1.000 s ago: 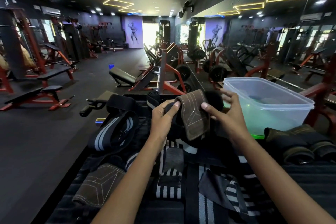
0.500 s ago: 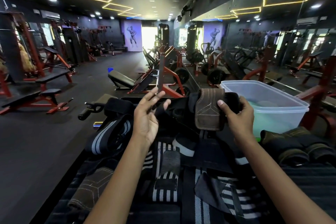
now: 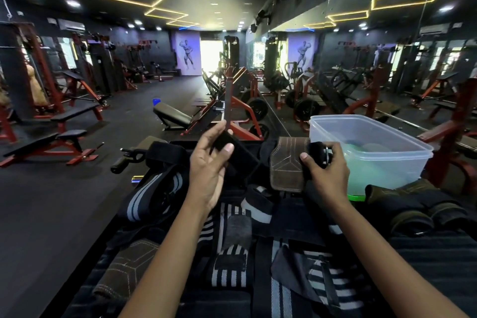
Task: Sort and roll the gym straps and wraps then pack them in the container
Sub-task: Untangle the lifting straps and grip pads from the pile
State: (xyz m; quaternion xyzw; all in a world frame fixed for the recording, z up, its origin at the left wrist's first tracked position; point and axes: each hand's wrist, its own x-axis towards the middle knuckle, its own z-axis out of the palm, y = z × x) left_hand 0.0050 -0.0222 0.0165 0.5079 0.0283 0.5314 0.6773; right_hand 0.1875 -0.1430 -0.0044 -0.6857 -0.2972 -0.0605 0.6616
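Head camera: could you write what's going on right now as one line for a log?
stage: unrolling | left hand: pinches black strap | right hand: grips brown leather wrap | container: open, not packed yet

Container: right rear of counter.
Rolled wraps: in front of container.
Loose straps: spread left of the rolls.
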